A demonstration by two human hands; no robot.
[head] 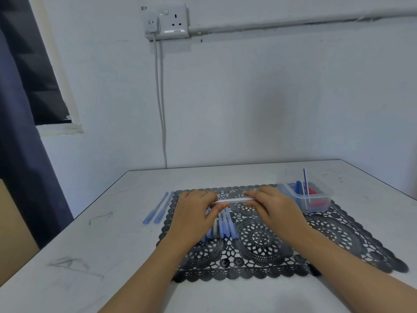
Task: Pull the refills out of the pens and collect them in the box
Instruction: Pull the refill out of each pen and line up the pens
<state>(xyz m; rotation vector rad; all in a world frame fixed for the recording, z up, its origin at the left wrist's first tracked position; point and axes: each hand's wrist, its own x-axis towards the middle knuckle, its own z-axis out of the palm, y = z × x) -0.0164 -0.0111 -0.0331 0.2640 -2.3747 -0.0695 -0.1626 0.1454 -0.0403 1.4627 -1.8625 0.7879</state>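
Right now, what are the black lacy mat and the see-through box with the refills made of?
Black lacy mat: probably soft plastic or vinyl, matte; its cut-out pattern lies flat. See-through box: clear, slightly frosted plastic; the blue refills show through its walls.

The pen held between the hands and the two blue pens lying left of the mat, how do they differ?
Colour: the held pen looks whitish; the two pens are blue. Pose: the held pen runs crosswise above the mat; the two pens lie diagonally on the table. State: left hand and right hand grip the held pen's ends; the two pens lie untouched. All are slim and straight.
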